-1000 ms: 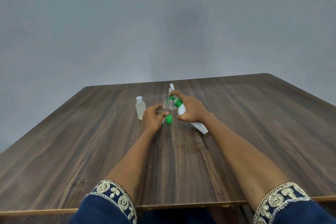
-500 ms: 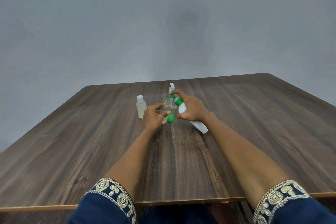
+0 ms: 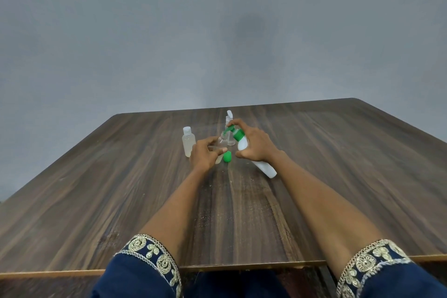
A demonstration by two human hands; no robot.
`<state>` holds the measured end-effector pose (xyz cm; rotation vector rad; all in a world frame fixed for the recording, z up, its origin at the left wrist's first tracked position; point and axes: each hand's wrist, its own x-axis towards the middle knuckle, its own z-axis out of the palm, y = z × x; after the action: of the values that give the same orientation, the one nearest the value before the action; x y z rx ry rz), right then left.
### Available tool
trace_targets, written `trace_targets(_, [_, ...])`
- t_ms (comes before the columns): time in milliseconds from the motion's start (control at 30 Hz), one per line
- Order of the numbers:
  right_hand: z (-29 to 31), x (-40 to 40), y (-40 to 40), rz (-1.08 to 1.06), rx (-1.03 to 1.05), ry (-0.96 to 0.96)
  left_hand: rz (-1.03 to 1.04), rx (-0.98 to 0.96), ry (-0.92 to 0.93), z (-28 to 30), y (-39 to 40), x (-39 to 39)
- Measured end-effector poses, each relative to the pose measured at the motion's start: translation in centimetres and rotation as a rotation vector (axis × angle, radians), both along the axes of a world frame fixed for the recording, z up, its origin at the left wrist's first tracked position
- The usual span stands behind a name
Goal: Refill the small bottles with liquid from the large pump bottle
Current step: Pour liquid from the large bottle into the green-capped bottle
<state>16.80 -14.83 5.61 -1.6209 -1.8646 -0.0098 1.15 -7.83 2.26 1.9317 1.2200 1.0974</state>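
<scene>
My right hand (image 3: pixel 256 145) grips the large white pump bottle (image 3: pixel 263 167), tilted to the left, with a finger on its green pump head (image 3: pixel 235 133). The green nozzle points at the mouth of a small clear bottle (image 3: pixel 221 146) that my left hand (image 3: pixel 205 152) holds around its body. A loose green cap (image 3: pixel 227 156) lies on the table just right of my left hand. Another small clear bottle with a white cap (image 3: pixel 188 141) stands upright to the left. A third small bottle with a white top (image 3: pixel 229 118) stands behind, partly hidden by the pump.
The dark wooden table (image 3: pixel 338 164) stretches wide on both sides, with its near edge at my sleeves. A plain grey wall rises behind the far edge.
Both hands stay almost where they were. The small bottle in my left hand sits slightly nearer the pump nozzle, and the green cap shows a little more beside it.
</scene>
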Motion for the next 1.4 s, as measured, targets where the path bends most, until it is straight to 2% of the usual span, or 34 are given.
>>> trace_targets(1400, [0.12, 0.31, -0.45, -0.009, 0.014, 0.023, -0.005, 0.018, -0.032, 0.37, -0.35, 0.47])
